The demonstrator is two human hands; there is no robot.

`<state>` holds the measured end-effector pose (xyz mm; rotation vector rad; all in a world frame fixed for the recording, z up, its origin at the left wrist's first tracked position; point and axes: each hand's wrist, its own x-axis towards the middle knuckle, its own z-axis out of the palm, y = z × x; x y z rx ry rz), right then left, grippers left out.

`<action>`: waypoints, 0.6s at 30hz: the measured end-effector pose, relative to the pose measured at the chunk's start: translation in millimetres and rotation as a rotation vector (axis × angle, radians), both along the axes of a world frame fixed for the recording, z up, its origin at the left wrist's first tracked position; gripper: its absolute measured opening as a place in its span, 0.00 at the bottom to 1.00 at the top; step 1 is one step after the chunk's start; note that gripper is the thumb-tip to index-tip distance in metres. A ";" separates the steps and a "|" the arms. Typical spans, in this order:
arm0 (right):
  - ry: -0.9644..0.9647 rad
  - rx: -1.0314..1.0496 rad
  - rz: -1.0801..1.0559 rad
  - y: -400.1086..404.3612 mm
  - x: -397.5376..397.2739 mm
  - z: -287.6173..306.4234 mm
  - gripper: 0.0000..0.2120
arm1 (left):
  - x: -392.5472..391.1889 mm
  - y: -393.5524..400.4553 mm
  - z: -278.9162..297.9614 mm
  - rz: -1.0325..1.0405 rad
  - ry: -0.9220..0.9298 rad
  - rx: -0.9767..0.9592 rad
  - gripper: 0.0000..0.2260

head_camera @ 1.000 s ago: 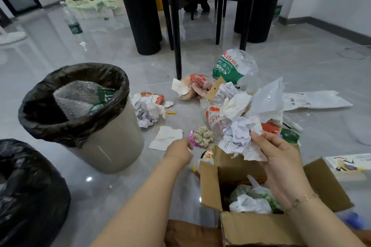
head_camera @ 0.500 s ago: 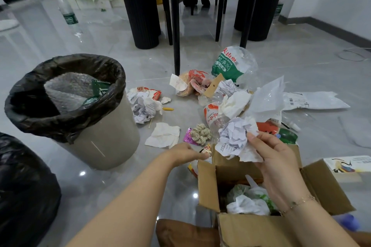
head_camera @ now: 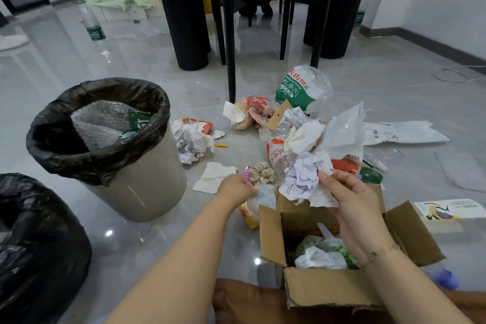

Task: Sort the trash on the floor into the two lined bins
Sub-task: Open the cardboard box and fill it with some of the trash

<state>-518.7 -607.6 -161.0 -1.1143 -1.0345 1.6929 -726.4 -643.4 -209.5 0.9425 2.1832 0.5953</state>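
My right hand grips a crumpled white paper wad above the far flap of an open cardboard box that has tissue and plastic inside. My left hand is just left of the box, its fingers pinching a thin clear wrapper over a yellow packet. A grey bin with a black liner stands to the left, holding bubble wrap. A second black-lined bin fills the bottom left corner. Loose trash lies between them: a tissue, crumpled papers, a crushed green-labelled bottle.
Black chair legs and thick black table pillars stand just behind the trash pile. A white mailer bag and a leaflet lie on the right. A plastic bottle stands far left on the glossy grey floor.
My left hand has moved right, from beside the scrunchie to the box's left flap, and has taken hold of the clear wrapper. My right hand still holds the paper wad.
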 end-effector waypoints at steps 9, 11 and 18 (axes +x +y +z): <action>0.001 0.055 0.046 -20.7 -17.5 24.3 0.12 | -41.9 -51.8 100.5 0.386 0.115 0.603 0.08; 0.008 0.118 0.064 -25.3 -33.4 35.7 0.11 | -49.6 -59.3 115.9 0.456 0.124 0.702 0.07; -0.001 0.353 0.172 -26.1 -104.7 83.7 0.10 | -103.1 -97.3 162.7 0.692 0.333 0.904 0.05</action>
